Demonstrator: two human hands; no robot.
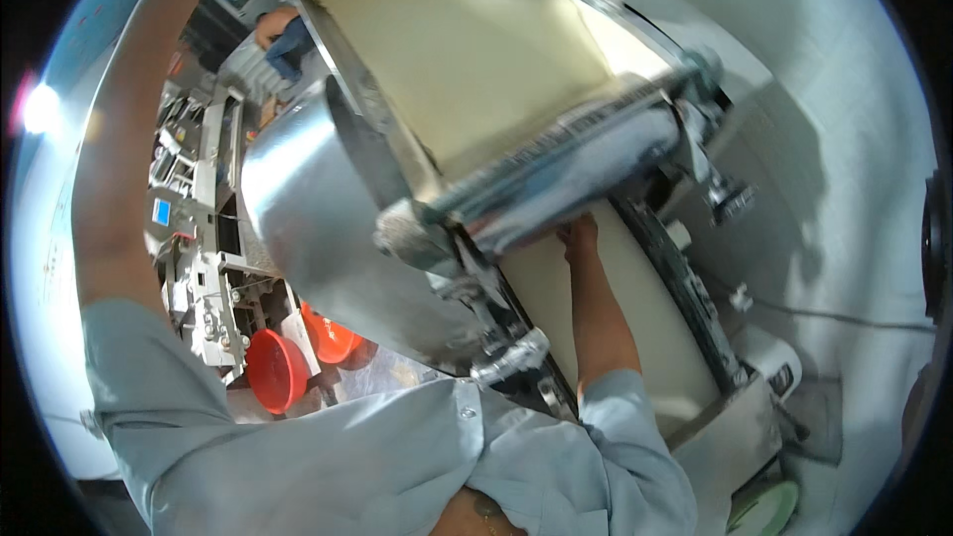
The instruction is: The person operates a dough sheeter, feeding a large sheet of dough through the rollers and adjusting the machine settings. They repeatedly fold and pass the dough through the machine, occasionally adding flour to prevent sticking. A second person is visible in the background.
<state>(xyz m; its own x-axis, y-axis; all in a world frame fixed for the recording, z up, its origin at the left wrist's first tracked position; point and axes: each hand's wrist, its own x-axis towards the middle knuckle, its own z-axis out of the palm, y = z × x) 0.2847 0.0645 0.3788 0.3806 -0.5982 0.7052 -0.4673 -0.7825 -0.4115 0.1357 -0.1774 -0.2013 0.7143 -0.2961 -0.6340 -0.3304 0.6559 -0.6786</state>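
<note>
A machine with a broad metal roller fills the middle of the view. Above the roller, a wide, smooth, pale yellow sheet, which looks like dough, lies on a sloping bed between metal side rails. Below it runs a cream-coloured flat surface, perhaps a belt. My right hand reaches over this surface to the roller's underside. Its fingers are partly hidden there, so I cannot make out their grip. My left arm stretches up past the top left edge, and its hand is out of view.
A large curved metal drum or guard stands left of the roller. Metal clamp fittings jut out at the machine's near corner. Red basins sit on the floor at left, near other machinery. Far off, a person bends over.
</note>
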